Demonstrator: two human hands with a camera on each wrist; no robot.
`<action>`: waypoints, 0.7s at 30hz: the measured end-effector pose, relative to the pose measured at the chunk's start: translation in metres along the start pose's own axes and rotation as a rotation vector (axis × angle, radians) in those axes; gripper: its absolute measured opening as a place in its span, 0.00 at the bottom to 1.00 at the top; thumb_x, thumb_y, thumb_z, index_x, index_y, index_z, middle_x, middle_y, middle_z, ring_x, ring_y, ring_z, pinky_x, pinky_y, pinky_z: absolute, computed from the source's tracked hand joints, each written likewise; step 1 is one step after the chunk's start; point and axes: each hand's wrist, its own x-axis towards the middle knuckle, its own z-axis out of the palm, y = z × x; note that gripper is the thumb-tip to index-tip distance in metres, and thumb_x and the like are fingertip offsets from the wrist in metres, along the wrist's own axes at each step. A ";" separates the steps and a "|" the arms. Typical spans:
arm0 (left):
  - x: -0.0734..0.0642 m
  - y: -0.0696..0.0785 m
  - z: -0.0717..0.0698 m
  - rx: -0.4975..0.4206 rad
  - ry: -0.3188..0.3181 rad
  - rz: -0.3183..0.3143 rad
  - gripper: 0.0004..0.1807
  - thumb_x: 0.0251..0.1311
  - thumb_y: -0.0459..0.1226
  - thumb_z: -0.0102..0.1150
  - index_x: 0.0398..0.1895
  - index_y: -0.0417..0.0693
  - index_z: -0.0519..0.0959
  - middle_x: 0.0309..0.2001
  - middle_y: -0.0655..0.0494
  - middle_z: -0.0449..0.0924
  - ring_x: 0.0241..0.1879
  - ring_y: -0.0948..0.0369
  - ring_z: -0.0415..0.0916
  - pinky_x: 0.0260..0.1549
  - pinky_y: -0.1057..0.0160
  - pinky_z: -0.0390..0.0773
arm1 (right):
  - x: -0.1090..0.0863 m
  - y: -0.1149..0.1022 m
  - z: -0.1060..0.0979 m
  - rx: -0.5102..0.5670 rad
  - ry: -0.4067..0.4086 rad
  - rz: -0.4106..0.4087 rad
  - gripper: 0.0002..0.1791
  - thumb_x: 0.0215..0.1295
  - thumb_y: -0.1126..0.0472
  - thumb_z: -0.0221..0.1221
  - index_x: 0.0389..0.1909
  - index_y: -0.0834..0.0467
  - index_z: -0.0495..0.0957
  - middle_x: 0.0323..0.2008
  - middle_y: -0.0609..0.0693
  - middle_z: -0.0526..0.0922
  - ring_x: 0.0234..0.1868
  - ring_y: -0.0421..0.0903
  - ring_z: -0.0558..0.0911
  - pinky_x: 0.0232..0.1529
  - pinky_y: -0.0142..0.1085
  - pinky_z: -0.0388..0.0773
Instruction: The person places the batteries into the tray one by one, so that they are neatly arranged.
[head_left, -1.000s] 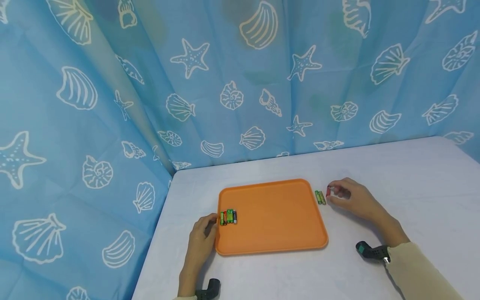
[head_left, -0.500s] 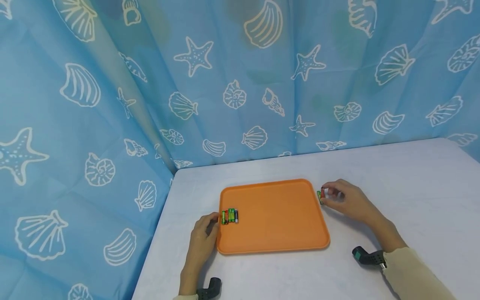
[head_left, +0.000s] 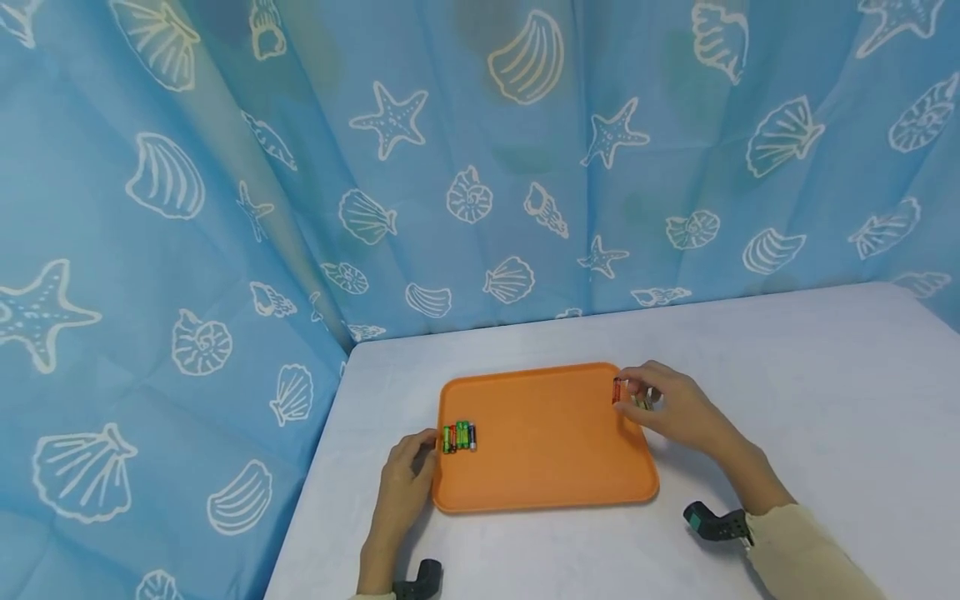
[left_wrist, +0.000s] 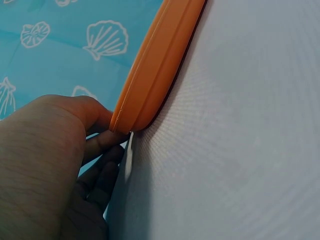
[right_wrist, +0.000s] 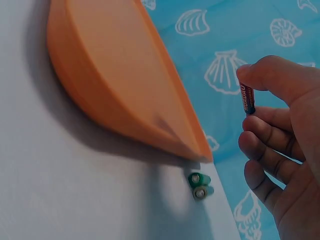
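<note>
My right hand (head_left: 678, 412) pinches a small red battery (head_left: 617, 391) between thumb and fingertips, above the right rim of an orange tray (head_left: 547, 450). In the right wrist view the red battery (right_wrist: 247, 97) stands nearly upright between thumb and finger, clear of the tray. Two green batteries (right_wrist: 200, 186) lie side by side on the table just outside the tray, mostly hidden by my hand in the head view. My left hand (head_left: 405, 479) holds the tray's left rim, thumb and forefinger at its edge. Inside that rim lies a row of several batteries (head_left: 460, 437), green, red and dark.
A white cloth covers the table (head_left: 840, 400). Behind it and to the left hangs a blue curtain (head_left: 420, 208) with white shells and starfish. Black wrist cameras (head_left: 716, 522) are strapped to both forearms.
The right hand has moved left with the red battery, from beside the green batteries, past them, to over the tray's right rim. The left hand stays at the tray.
</note>
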 end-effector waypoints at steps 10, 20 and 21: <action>0.001 -0.003 -0.001 0.008 0.007 0.013 0.17 0.70 0.38 0.58 0.60 0.54 0.79 0.53 0.61 0.79 0.62 0.57 0.71 0.65 0.49 0.69 | 0.000 -0.008 0.007 0.009 -0.011 -0.002 0.23 0.62 0.53 0.70 0.55 0.58 0.80 0.36 0.44 0.76 0.35 0.46 0.75 0.32 0.33 0.76; 0.001 -0.002 0.000 0.012 0.025 0.037 0.17 0.69 0.36 0.58 0.59 0.51 0.79 0.52 0.59 0.79 0.61 0.53 0.71 0.64 0.46 0.69 | 0.002 -0.015 0.015 0.044 -0.024 -0.007 0.22 0.62 0.51 0.70 0.53 0.55 0.80 0.36 0.42 0.75 0.34 0.42 0.74 0.33 0.33 0.76; 0.001 -0.002 0.001 0.015 0.025 0.035 0.17 0.69 0.37 0.58 0.59 0.51 0.79 0.52 0.59 0.79 0.61 0.53 0.71 0.64 0.46 0.69 | 0.001 -0.016 0.017 0.045 -0.028 -0.005 0.22 0.62 0.50 0.70 0.53 0.54 0.80 0.36 0.42 0.75 0.34 0.42 0.73 0.33 0.33 0.76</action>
